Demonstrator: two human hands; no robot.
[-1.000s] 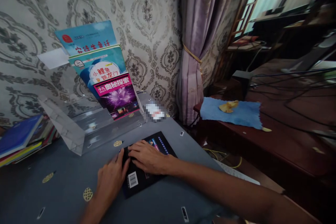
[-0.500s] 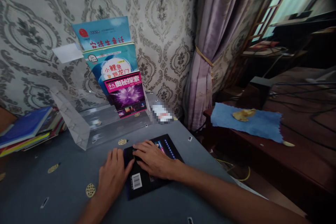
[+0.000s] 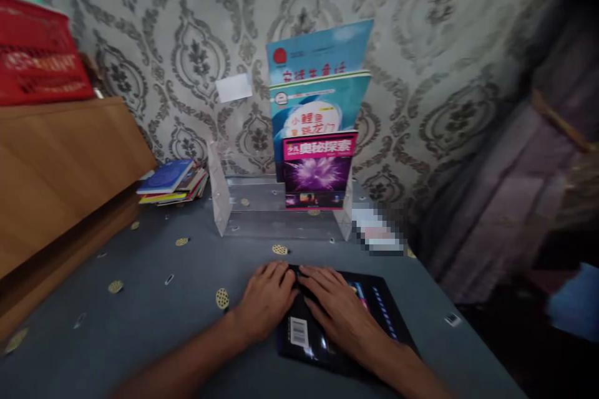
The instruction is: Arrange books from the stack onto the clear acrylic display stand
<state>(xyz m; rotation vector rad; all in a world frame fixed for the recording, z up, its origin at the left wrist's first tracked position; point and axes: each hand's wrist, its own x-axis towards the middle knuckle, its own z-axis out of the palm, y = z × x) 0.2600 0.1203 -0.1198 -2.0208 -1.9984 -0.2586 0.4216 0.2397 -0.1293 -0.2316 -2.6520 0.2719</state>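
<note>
A dark book (image 3: 322,354) lies face down on the table, its white barcode showing near the lower left corner. Across its back cover my right hand (image 3: 337,305) rests flat, fingers stretched toward the top left edge. My left hand (image 3: 267,299) lies at the book's left edge, thumb side against the cover, fingers extended and resting rather than gripping. Beyond the hands, a clear stand (image 3: 219,193) holds three upright books at its right end: a pink and purple book (image 3: 321,168) in front, a teal book (image 3: 350,100) behind it, and a blue book (image 3: 322,43) at the back.
A pile of books (image 3: 168,181) sits at the back left beside a wooden cabinet (image 3: 70,168) with a red bag (image 3: 42,56) on top. A blurred-out pale item (image 3: 377,227) lies right of the stand. The curtain (image 3: 505,199) hangs past the table's right edge.
My view has turned left, so the cabinet and red bag have come in and the window has gone out. Both hands stay on the same dark book.
</note>
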